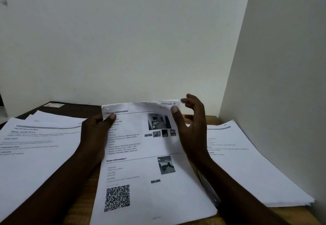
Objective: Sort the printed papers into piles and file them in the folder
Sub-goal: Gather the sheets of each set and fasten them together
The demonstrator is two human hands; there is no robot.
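A plain white back wall (123, 39) fills most of the view. A second white wall (291, 48) meets it at the right and makes a corner. High at the left, the back wall has a small dark smudge (4, 1). Below the walls is a light brown wooden desk (214, 119). At the far left is a dark brown surface (84, 109), and a small card (53, 105) with some red lies there. The light is dim and even.

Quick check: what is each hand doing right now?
Left hand: pinches the sheet's top left corner.
Right hand: thumb on the sheet's top right corner; fingers blurred, so a grip cannot be told.
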